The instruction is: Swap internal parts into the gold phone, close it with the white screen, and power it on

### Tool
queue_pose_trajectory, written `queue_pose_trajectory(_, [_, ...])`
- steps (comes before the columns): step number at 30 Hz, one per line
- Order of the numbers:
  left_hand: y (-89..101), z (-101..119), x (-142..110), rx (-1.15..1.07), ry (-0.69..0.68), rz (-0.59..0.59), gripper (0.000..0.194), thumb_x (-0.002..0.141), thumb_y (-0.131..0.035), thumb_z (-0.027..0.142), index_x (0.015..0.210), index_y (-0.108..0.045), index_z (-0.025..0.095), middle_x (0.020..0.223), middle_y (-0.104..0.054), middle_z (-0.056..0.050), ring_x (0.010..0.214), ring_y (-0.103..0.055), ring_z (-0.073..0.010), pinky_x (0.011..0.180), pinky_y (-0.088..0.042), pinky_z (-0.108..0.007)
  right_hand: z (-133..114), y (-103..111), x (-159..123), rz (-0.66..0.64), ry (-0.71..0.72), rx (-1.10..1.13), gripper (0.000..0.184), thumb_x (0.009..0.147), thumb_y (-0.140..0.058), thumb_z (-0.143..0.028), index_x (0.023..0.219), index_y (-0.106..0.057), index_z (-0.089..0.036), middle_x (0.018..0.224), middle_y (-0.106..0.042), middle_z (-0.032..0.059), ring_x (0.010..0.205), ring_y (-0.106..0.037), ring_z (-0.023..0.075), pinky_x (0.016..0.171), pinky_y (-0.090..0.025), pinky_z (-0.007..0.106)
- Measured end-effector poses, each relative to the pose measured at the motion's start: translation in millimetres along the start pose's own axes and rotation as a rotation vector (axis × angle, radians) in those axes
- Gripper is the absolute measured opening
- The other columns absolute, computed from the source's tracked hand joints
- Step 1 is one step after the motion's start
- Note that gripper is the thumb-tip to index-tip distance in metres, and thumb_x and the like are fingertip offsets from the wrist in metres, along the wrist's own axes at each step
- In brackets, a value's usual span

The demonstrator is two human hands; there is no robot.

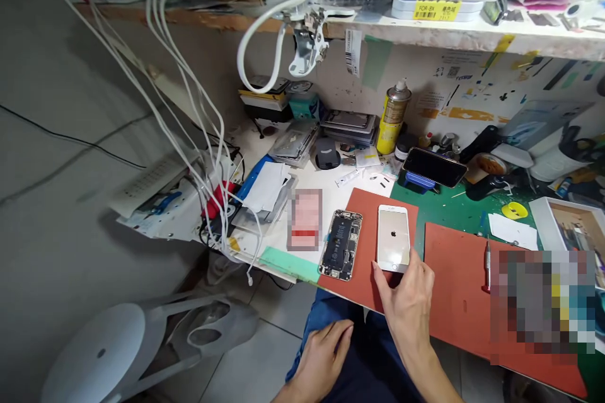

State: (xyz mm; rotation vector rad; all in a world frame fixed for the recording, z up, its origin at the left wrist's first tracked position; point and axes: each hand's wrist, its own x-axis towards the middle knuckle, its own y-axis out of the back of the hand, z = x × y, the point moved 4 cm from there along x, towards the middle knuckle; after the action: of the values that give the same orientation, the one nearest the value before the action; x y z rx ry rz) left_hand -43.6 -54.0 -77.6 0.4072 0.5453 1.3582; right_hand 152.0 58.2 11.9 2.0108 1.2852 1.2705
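A white smartphone [393, 236] with a lit screen and a dark apple logo lies on the orange-brown mat [366, 201]. My right hand [407, 289] grips its lower end, thumb at the bottom left corner and fingers at the right edge. Left of it is an opened phone body [341, 245], its black battery and circuit boards bare; no hand touches it. My left hand [324, 352] rests on my lap below the table edge, fingers curled together with nothing visible in them.
A second mat [458, 289] on the right bears a screwdriver [488, 264]. A dark phone [435, 167] leans on a blue stand behind. White cables [208, 138] hang at the left; a clamp [309, 44] hangs from the shelf. A yellow spray can [393, 116] stands at the back.
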Motion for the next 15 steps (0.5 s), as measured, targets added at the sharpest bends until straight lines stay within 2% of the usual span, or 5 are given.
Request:
queue_pose_trajectory(3, [-4.7, -51, -2, 0.132, 0.06, 0.053, 0.039, 0.11, -0.043, 0.045, 0.13, -0.074, 0.031, 0.117, -0.081, -0.009, 0.108, -0.079, -0.0263, 0.093, -0.064, -0.037, 0, -4, -2, -0.001, 0.001, 0.001, 0.084, 0.108, -0.058, -0.058, 0.166, -0.034, -0.003, 0.131, -0.066, 0.0308, 0.119, -0.057, 0.0433, 0.089, -0.059, 0.06])
queue_pose_trajectory(5, [-5.2, -82, 0, 0.219, 0.123, 0.102, 0.044, 0.111, -0.037, 0.043, 0.134, -0.071, 0.029, 0.119, -0.079, -0.01, 0.109, -0.079, -0.0274, 0.093, -0.065, -0.04, -2, -5, -1, -0.002, 0.004, 0.001, 0.083, 0.108, -0.056, -0.057, 0.166, -0.034, -0.002, 0.132, -0.066, 0.0318, 0.12, -0.057, 0.0439, 0.089, -0.059, 0.061])
queue_pose_trajectory(8, [-8.4, -116, 4, 0.325, 0.183, 0.137, 0.047, 0.11, -0.036, 0.039, 0.147, -0.062, 0.027, 0.124, -0.075, -0.01, 0.113, -0.077, -0.0286, 0.096, -0.065, -0.045, -5, 1, 0, 0.015, 0.016, -0.003, 0.083, 0.108, -0.059, -0.055, 0.164, -0.036, 0.001, 0.137, -0.064, 0.034, 0.122, -0.057, 0.0454, 0.091, -0.06, 0.063])
queue_pose_trajectory(12, [-16.4, -126, 6, 0.404, 0.135, 0.086, 0.053, 0.109, -0.036, 0.033, 0.159, -0.051, 0.026, 0.143, -0.069, -0.013, 0.133, -0.067, -0.0339, 0.112, -0.057, -0.058, -8, 22, -22, 0.097, 0.139, 0.015, 0.069, 0.103, -0.072, -0.033, 0.161, -0.046, -0.005, 0.142, -0.066, 0.0299, 0.125, -0.062, 0.0434, 0.096, -0.059, 0.062])
queue_pose_trajectory(15, [-19.5, -115, 9, 0.402, 0.001, -0.059, 0.054, 0.109, -0.044, 0.034, 0.164, -0.047, 0.032, 0.156, -0.063, -0.008, 0.145, -0.058, -0.0325, 0.121, -0.05, -0.056, -5, 33, -66, 0.09, 0.434, 0.13, 0.044, 0.095, -0.074, -0.006, 0.139, -0.067, -0.013, 0.112, -0.08, 0.0162, 0.101, -0.075, 0.0314, 0.085, -0.062, 0.046])
